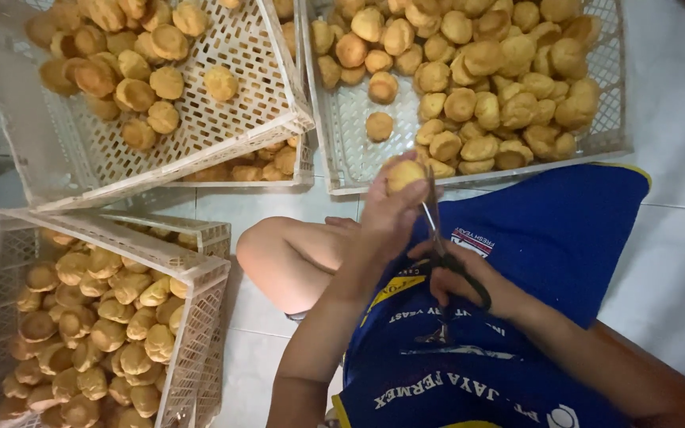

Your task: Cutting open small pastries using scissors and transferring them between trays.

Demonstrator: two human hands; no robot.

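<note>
My left hand point(386, 218) holds one golden puff pastry point(404, 173) up in front of me, fingers wrapped around it. My right hand point(469, 281) grips a pair of scissors point(439, 246) by the black handles; the blades point up and touch the pastry's right side. Both hands are over my lap, which is covered by a blue apron point(549, 238). My bare knee point(279, 254) shows to the left.
A white perforated crate point(612, 143) ahead holds several puffs. A tilted crate point(200, 150) at top left holds more, stacked over another. A third crate point(200, 277) at lower left is full of puffs. White tiled floor point(675, 261) lies to the right.
</note>
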